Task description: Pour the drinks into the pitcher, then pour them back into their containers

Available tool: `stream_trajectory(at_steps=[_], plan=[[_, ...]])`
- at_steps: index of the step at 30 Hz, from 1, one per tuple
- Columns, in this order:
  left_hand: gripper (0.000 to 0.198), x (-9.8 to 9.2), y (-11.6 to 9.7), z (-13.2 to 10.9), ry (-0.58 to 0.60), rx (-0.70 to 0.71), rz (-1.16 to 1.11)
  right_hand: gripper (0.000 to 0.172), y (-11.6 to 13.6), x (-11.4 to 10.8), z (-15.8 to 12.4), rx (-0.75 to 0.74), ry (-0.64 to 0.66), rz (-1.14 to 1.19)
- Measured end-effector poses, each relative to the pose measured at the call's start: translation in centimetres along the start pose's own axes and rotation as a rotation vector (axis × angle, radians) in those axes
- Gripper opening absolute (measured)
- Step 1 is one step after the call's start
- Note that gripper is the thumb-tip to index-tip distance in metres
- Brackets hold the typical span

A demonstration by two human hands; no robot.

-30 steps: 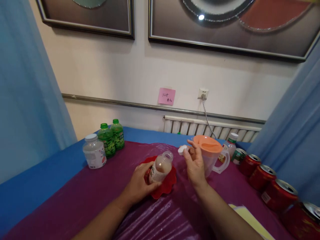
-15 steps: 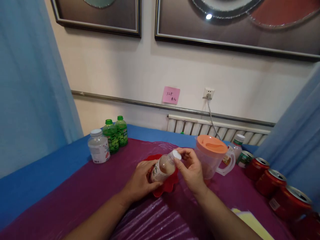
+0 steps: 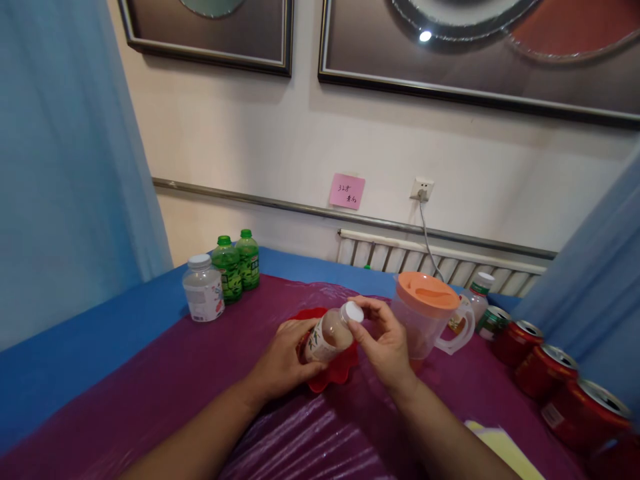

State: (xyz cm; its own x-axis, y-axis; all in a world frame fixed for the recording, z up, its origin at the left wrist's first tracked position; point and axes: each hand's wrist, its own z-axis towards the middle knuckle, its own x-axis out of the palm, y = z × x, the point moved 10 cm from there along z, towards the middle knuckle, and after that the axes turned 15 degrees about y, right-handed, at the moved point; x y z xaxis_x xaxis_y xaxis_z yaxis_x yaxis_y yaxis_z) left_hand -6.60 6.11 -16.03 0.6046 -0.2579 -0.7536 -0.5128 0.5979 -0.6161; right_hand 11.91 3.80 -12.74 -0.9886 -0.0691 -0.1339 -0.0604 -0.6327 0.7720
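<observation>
My left hand (image 3: 290, 355) is wrapped round a clear bottle (image 3: 327, 337) with a leafy label. The bottle tilts, its neck toward the upper right. The thumb and fingers of my right hand (image 3: 383, 340) are closed on its white cap (image 3: 353, 312), which sits on the neck. Beneath the bottle is a red dish with a wavy rim (image 3: 340, 375), partly hidden by my hands and the bottle. Just right of my right hand stands a clear pitcher (image 3: 417, 323) with an orange lid (image 3: 427, 291).
At the left stand a white-capped jar (image 3: 204, 290) and two green bottles (image 3: 249, 263). Along the right edge are a small bottle (image 3: 479, 297), a green can (image 3: 493, 323) and several red cans (image 3: 545, 370). A yellow cloth (image 3: 503, 450) lies at front right on the purple cover (image 3: 200, 373).
The view has shifted slightly, so the background sits a little further right. Both hands keep their hold on the bottle and its cap, with hardly any movement.
</observation>
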Motion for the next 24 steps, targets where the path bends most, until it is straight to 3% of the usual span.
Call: stream_trajectory(at_steps=[7,14,19,24], plan=[[0.061,0.1,-0.6,0.1,0.021,0.002,0.019,0.039,-0.5,-0.2,0.0,0.043,-0.024,-0.094],[0.062,0.3,-0.5,0.0,0.022,0.001,0.044,0.071,-1.4,0.2,-0.2,0.079,0.014,-0.064],[0.069,0.0,0.0,0.0,-0.002,0.006,0.024,0.054,0.0,1.4,-0.3,-0.024,0.131,0.116],[0.065,0.1,0.0,0.1,0.003,-0.010,0.032,0.050,-0.6,0.8,-0.6,0.023,0.018,0.030]])
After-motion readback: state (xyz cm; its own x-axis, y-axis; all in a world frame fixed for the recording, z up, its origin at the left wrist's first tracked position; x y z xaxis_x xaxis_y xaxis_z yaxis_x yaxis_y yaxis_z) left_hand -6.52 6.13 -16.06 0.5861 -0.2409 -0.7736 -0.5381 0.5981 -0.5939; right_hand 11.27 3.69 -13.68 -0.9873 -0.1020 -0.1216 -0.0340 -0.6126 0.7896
